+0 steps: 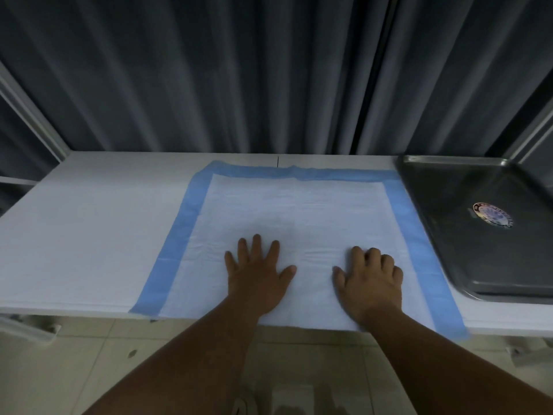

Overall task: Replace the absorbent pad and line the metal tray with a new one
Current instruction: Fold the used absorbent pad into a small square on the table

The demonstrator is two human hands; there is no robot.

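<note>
I pressed my left hand point(258, 275) flat, fingers spread, and my right hand point(368, 275) with fingers loosely bent, neither grip holding anything, to smooth the blue-bordered absorbent pad point(299, 211) spread on the white surface point(89, 223), the bare metal tray point(478, 235) just beside it.

round sticker point(492, 215) on metal tray point(449, 187), print unreadable

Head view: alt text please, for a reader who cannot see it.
Both hands, left hand flat and right hand with fingers bent, press on a blue-bordered white absorbent pad spread on a white table. An unlined metal tray sits beside it at the right.
</note>
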